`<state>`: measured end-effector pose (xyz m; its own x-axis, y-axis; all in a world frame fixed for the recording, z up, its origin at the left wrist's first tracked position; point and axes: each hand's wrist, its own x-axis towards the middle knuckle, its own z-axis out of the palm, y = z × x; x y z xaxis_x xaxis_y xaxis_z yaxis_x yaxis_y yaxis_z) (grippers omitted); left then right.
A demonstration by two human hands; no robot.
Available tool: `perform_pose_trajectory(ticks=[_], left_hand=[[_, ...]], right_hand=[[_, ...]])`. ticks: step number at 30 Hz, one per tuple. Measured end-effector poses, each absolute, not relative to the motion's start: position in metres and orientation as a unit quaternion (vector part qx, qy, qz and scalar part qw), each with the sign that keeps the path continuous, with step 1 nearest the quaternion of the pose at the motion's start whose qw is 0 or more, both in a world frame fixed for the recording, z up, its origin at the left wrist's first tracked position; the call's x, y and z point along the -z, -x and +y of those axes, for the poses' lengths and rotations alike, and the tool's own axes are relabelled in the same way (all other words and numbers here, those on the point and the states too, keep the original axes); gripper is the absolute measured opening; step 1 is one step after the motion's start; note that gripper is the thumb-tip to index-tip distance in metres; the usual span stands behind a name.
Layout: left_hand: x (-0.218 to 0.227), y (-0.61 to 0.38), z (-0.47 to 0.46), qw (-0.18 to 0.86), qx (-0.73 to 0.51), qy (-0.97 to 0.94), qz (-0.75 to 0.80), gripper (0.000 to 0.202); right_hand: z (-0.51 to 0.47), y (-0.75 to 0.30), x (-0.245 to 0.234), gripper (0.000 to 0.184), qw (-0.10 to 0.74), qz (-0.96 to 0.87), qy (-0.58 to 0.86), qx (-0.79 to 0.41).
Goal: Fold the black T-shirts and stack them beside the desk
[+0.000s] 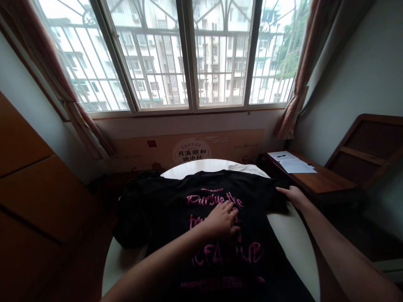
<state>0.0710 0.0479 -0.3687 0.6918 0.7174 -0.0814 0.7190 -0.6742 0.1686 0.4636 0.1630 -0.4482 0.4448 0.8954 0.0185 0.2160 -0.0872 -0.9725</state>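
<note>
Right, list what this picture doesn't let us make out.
In the head view:
Part of the pink lettering: hidden by the left hand and forearm.
Lower hem of the black shirt: cut off by the bottom edge.
Right hand: some fingers hidden by the hand itself or the sleeve.
Writing on the papers: too small.

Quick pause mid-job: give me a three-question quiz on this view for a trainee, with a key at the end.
1. What colour is the big lettering on the black shirt? A) green B) yellow C) pink
2. True or false: the left hand lies over that lettering.
3. Fill the blank: the right hand is at the shirt's ____.

Key: 1. C, pink. 2. True. 3. Sleeve.
</note>
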Motion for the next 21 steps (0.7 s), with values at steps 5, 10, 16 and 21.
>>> perform_pose_trajectory(ticks=[5,10,16,21], left_hand=[[0.4,-0.158,0.034,0.154,-0.027,-0.942,0.296,0.075],[0.413,-0.175,0.028,0.177,-0.057,-0.941,0.283,0.076],[0.416,-0.166,0.03,0.186,-0.066,-0.943,0.269,0.074],[0.415,-0.168,0.031,0.179,-0.046,-0.945,0.269,0.073]], right_hand=[[0.171,-0.464,0.442,0.023,0.49,-0.451,0.713,-0.219],[0.184,-0.473,0.437,0.027,0.543,-0.438,0.685,-0.209],[0.194,-0.494,0.426,0.036,0.561,-0.439,0.679,-0.18],[0.204,-0.505,0.428,0.039,0.524,-0.447,0.708,-0.156]])
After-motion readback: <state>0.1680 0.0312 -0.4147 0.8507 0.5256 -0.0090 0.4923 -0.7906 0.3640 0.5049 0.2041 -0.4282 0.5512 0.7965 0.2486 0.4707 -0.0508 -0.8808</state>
